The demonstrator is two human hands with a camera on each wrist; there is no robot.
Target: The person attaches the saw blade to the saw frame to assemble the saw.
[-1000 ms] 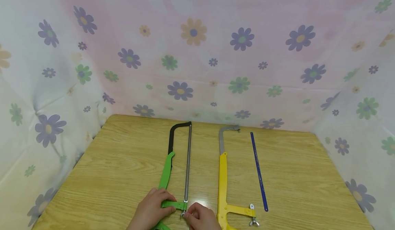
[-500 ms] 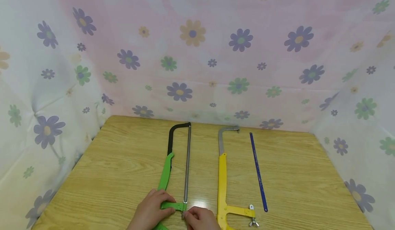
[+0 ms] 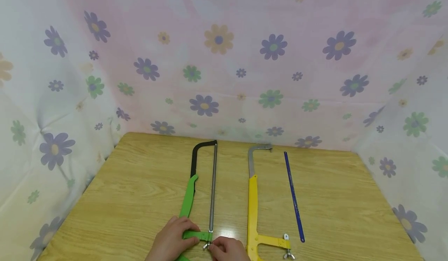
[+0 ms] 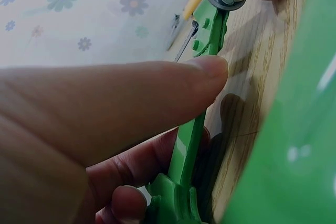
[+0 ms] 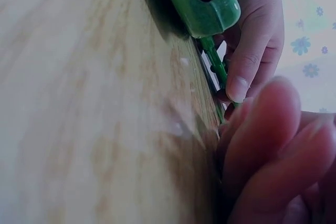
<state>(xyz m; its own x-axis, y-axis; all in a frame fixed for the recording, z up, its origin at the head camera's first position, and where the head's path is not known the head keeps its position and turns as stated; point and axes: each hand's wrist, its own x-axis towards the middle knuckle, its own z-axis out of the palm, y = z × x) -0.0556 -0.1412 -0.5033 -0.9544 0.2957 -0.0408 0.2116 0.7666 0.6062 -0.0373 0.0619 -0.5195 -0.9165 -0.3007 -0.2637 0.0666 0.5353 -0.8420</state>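
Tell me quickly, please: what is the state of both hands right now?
Left hand: closed, holding the green hacksaw's crossbar between thumb and fingers.
Right hand: fingers curled at the wing nut; whether they pinch it cannot be told.

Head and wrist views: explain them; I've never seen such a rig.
No machine here, just a person working bare-handed. The head camera looks forward and down over the wood-patterned table; each wrist camera looks closely at that side's work. On the table lie a green hacksaw with a grey blade fitted, a yellow hacksaw with none, and a loose blue blade. The left hand holds the green hacksaw's crossbar; the right hand is at that saw's wing nut; whether it pinches is unclear.
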